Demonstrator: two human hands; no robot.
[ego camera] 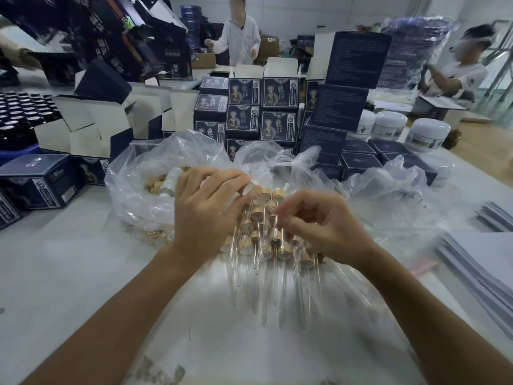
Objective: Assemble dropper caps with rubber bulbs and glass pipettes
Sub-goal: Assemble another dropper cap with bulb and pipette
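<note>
My left hand (206, 207) grips a wooden dropper cap (248, 189) by its white-lined rim, above a heap of assembled droppers (273, 245). That heap has tan caps and clear glass pipettes pointing toward me on plastic sheeting. My right hand (319, 223) hovers just right of the cap, its thumb and forefinger pinching the top of a thin glass pipette (273, 218). A clear plastic bag (144, 187) of loose wooden caps and a white bulb piece sits behind my left hand.
Stacks of dark blue printed boxes (263, 107) stand behind the bags, with open white-flapped cartons (91, 126) at left. White jars (427, 134) sit at back right. Piles of paper sheets (483, 262) lie at right. Two other people stand across the table.
</note>
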